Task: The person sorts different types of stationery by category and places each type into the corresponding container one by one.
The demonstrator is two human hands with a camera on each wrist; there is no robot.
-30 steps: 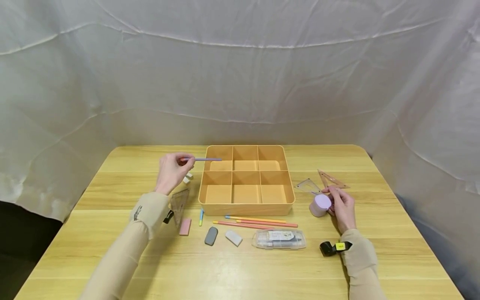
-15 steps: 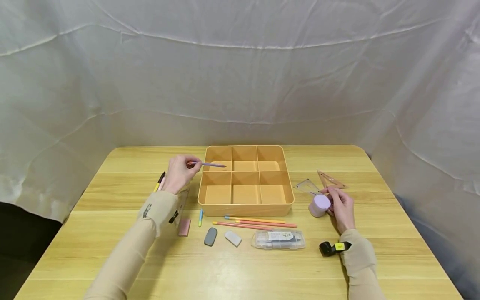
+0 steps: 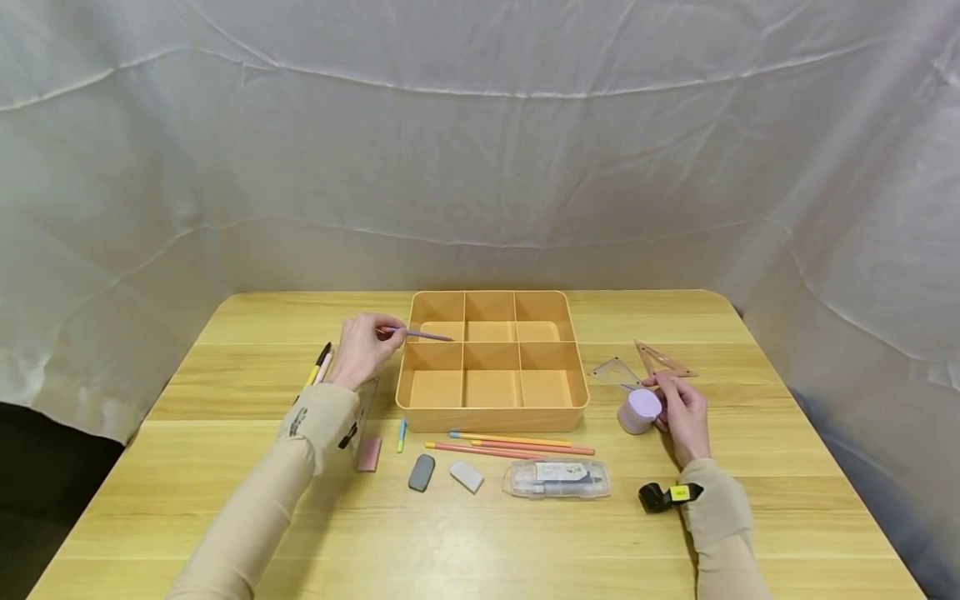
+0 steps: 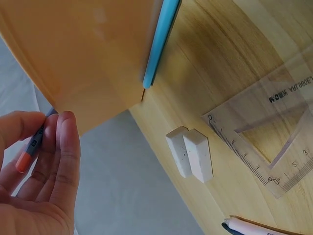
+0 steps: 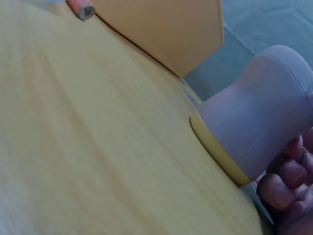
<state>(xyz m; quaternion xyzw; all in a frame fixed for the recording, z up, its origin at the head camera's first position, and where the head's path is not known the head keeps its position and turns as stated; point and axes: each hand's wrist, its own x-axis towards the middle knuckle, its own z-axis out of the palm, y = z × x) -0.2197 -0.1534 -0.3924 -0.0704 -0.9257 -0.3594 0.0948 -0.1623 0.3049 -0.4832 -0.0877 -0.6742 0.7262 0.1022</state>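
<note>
Tabletop (image 3: 450,554); purple pencil (image 3: 429,336), free end rightward

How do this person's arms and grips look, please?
The left sleeve and right sleeve are long and beige. A dark marking, too small to read, is on the left cuff. Each wrist has a black device, the right one with a yellow label. Left grip and right grip are ungloved.

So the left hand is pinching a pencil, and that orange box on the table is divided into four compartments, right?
Not quite: the orange box has six compartments, in two rows of three, as the head view shows. The left hand is indeed pinching a pencil.
</note>
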